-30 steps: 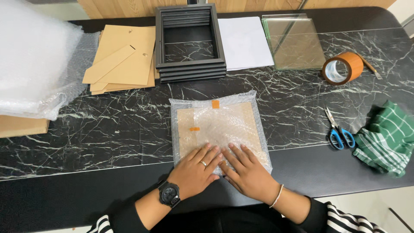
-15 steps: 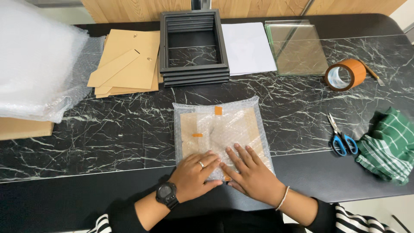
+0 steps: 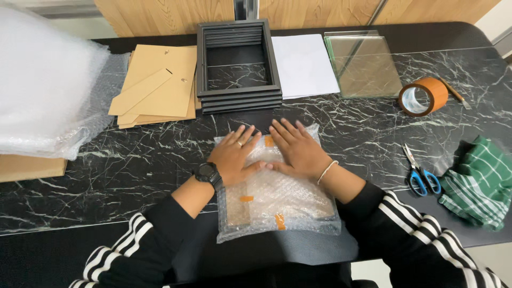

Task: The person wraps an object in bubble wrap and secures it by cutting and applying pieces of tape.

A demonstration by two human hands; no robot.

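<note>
Head view: left hand [image 3: 233, 156] and right hand [image 3: 298, 150] are pressing flat, fingers spread, gripping nothing, on a bubble-wrapped package [image 3: 277, 200] bearing orange tape strips, lying on the tabletop [image 3: 133, 160].

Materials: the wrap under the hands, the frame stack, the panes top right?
Wrap: clear bubble plastic, seemingly; dimpled, glossy, brown panel showing through. Frame stack: matte black, wood or plastic, cannot tell which. Panes: likely glass; see-through, green-tinted edges, reflections.
</note>
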